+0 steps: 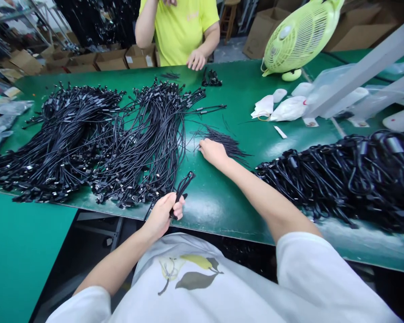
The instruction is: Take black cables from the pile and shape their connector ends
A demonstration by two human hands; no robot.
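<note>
My left hand (164,214) is closed around a folded black cable (183,186) at the near edge of the green table (242,103). My right hand (212,151) reaches forward and rests on a small heap of thin black ties (227,141); its fingers are curled down on them. A large pile of loose black cables (148,143) lies just left of both hands. Another pile of loose cables (60,139) spreads further left. At the right a heap of bundled black cables (350,175) fills the table.
A person in a yellow shirt (180,27) stands across the table with a hand (195,59) on its far edge. A green fan (298,38), white bags (283,107) and a plastic bin (333,89) stand at the far right. Cardboard boxes (111,59) line the back.
</note>
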